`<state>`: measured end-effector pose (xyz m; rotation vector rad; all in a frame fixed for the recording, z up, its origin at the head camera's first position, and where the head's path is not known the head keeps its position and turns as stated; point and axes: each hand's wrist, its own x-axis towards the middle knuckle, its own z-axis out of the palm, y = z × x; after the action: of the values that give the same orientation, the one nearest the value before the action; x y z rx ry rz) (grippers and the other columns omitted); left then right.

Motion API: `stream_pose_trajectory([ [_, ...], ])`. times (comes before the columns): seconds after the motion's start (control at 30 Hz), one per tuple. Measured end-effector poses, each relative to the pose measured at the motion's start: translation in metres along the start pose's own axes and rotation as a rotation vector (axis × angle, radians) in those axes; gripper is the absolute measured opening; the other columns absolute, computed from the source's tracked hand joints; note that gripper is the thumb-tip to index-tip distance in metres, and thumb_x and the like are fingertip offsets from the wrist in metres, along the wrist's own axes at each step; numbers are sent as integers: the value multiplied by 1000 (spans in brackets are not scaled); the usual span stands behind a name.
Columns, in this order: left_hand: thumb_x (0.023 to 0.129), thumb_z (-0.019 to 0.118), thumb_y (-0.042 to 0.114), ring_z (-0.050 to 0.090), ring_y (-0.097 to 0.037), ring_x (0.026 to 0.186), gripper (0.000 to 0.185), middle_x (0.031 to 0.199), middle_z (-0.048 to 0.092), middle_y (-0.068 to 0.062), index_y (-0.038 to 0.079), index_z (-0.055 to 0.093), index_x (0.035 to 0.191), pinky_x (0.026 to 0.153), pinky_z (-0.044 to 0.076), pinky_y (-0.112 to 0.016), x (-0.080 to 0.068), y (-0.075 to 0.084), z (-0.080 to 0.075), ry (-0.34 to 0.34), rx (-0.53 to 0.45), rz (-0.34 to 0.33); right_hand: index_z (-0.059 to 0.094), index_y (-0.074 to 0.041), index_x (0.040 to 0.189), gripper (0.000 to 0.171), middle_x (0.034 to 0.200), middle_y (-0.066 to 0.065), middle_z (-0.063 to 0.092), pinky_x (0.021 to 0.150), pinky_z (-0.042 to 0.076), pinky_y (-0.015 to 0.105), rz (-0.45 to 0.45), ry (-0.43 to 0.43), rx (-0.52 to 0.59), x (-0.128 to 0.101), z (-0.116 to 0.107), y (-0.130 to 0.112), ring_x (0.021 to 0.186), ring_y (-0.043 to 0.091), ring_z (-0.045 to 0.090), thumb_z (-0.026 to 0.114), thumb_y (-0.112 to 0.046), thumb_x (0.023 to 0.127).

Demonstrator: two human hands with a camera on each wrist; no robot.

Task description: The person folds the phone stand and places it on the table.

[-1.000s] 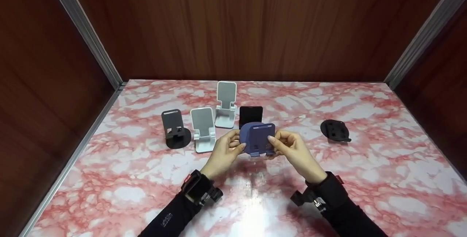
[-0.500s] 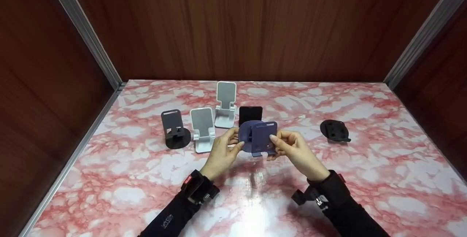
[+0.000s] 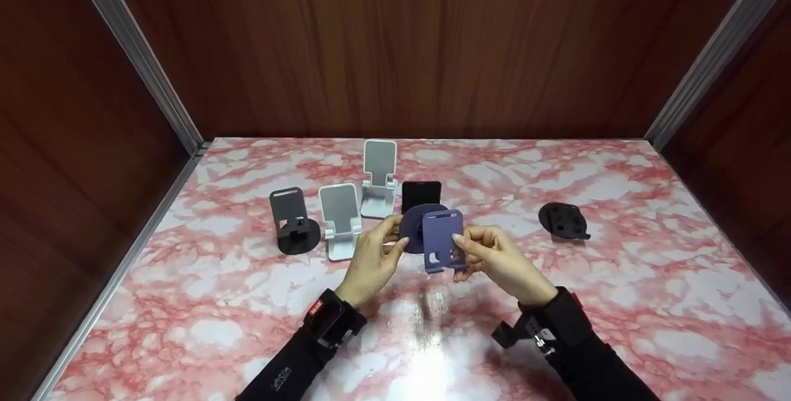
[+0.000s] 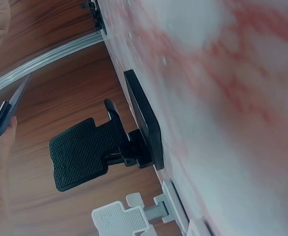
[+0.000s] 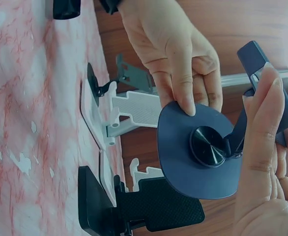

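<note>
Purple stand [image 3: 440,237], black stand [image 3: 421,193] behind, partly hidden

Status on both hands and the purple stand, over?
Left hand pinches round base, right hand grips plate. Purple stand held above table. Black stand behind it, apparently not blocking.

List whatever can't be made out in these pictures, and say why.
Head view: some fingertips of the left hand, hidden behind the round base of the blue-purple phone stand.
Head view: print on the left sleeve, too small to read.
Head view: fine details of the folded black phone stand, too small and dark.
Right wrist view: part of the right hand, cut off by the frame edge.
</note>
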<state>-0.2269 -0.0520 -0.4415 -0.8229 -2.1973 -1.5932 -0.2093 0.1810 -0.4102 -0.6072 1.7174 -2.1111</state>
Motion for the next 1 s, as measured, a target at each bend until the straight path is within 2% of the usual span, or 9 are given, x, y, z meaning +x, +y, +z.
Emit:
stream_pose_trajectory([
  [0.17,93,60,-5,69,-25,91,27,105,68,-18,-8,58,119,77,56,-24,1,-2,-2,11,57,88,63,-3,86,20,82,11,69,60,58,30,14,-10,34,0,2,2,61,17,66,54,-14,100],
  [0.3,93,60,-5,69,-25,93,26,105,67,-18,-8,58,119,79,56,-23,1,-2,-4,18,87,125,62,-2,86,20,84,11,68,61,58,31,12,-23,42,0,4,4,62,18,66,54,-14,101],
  [0.53,92,60,-7,69,-24,92,25,104,68,-17,-6,60,117,80,55,-23,2,-2,-7,27,128,227,65,2,99,21,86,13,70,60,57,29,39,-77,54,-1,4,5,61,17,66,52,-14,102],
  [0.8,88,63,-11,68,-21,90,28,102,69,-15,-5,62,115,78,55,-22,2,-2,-7,80,200,353,64,-1,93,21,82,10,70,58,55,27,111,-90,77,-1,3,6,58,16,64,52,-16,102],
  [0.9,86,64,-13,68,-21,89,29,102,69,-15,-4,63,114,77,56,-23,2,-2,-7,99,229,380,64,-2,92,20,82,10,70,57,56,27,116,-99,84,-1,4,6,58,16,64,52,-15,102],
  [1.0,85,65,-14,68,-21,89,29,101,69,-15,-4,63,113,77,56,-23,2,-2,-6,98,231,372,63,-2,93,20,81,9,70,57,56,26,119,-111,87,-1,3,6,58,16,65,51,-14,102],
])
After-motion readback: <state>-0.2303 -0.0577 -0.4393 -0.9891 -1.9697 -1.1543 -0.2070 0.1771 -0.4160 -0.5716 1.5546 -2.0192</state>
